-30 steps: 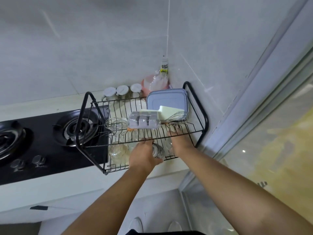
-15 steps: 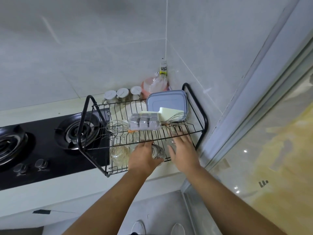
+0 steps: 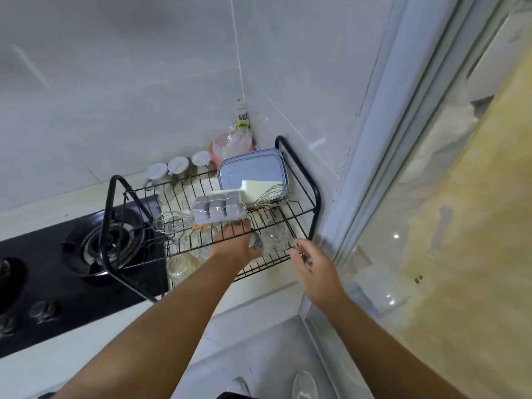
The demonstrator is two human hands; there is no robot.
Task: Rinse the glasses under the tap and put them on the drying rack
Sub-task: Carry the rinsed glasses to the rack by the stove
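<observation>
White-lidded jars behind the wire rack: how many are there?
3. Small glass jars with round white lids stand in a row, left to right, on the counter behind the black wire drying rack; the rightmost is beside a pink container. Others may be hidden behind the rack.

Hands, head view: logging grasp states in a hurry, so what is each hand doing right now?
Left hand: grips a glass under the drying rack's upper shelf.
Right hand: open, fingers relaxed, holding nothing.
</observation>
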